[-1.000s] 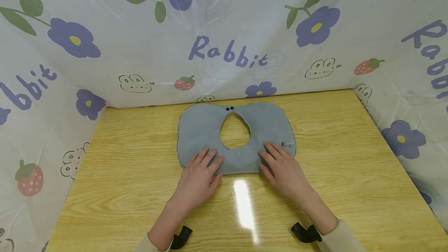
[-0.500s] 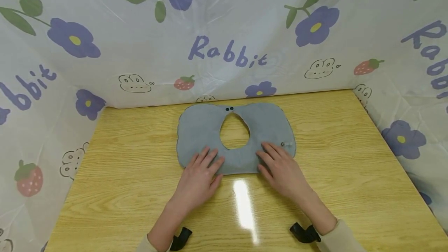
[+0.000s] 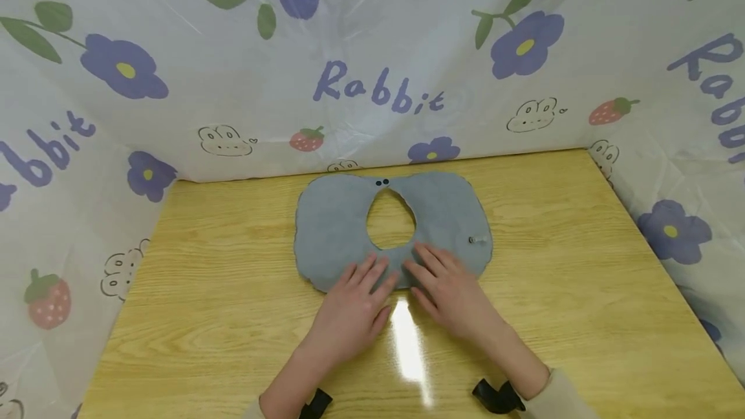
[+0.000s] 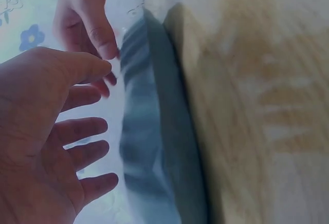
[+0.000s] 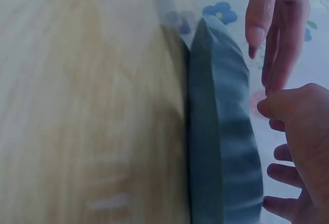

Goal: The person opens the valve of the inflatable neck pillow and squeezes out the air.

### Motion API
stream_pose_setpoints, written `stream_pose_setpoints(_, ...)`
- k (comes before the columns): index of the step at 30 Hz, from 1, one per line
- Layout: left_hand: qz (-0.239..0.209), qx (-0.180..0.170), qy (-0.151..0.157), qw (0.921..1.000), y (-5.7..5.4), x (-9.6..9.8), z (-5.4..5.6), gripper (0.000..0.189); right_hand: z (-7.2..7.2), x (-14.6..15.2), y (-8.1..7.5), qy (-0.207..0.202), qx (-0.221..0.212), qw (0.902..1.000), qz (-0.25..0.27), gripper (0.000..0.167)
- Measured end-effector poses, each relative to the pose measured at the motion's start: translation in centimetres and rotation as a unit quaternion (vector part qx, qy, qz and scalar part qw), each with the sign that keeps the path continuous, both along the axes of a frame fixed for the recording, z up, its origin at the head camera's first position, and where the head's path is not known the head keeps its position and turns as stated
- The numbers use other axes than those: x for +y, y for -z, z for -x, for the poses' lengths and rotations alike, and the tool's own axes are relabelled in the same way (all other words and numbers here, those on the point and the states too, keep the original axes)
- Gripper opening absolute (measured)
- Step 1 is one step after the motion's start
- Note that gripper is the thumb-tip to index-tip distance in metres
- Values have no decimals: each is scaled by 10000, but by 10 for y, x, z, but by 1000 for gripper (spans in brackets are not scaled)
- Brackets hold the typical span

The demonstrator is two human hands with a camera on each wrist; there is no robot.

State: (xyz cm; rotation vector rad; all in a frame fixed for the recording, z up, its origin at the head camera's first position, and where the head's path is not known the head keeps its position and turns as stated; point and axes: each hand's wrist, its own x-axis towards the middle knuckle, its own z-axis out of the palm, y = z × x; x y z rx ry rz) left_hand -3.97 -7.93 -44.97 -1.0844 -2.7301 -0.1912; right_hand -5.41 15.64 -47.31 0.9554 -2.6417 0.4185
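Note:
A grey-blue inflatable neck pillow (image 3: 334, 218) lies flat on the wooden table, with an oval hole in its middle. Two black snaps (image 3: 381, 182) sit at its far edge, and a small clear valve (image 3: 477, 240) shows on its right side. My left hand (image 3: 355, 306) is over the near edge, left of centre, fingers spread and pointing forward. Close to it on the right, my right hand (image 3: 451, 290) has its fingers loosely extended over the same edge. Both wrist views show the fingertips close over the puffy pillow (image 4: 149, 131), holding nothing.
White sheeting (image 3: 384, 24) printed with flowers, strawberries and rabbits stands along the back and both sides of the wooden table (image 3: 221, 315). A black curved piece (image 3: 497, 397) is at the right wrist, another (image 3: 317, 404) at the left. A light reflection lies in front of the pillow.
Both hands have moved inward along the pillow's near edge, from its left and right parts toward the middle, and now are close together. The pillow has stayed in place.

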Motion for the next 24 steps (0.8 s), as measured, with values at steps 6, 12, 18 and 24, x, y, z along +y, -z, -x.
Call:
stream_pose_setpoints(6, 283, -78, -49, 9996, 8, 4, -2, 49, -5, -5, 7, -139, -230, 9994, -210, 41)
stream_pose_setpoints(12, 556, -193, -89, 9982, 15, 4, -3, 48, -6, -6, 13, -143, -229, 9993, -248, 41)
stream_pose_setpoints(18, 584, -331, -118, 9977, 17, 5, -3, 48, -7, -6, 17, -162, -279, 9993, -173, 41)
stream_pose_setpoints(24, 482, -361, -91, 9981, 18, 4, -2, 46, -7, -5, 17, -186, -347, 9991, -173, 40)
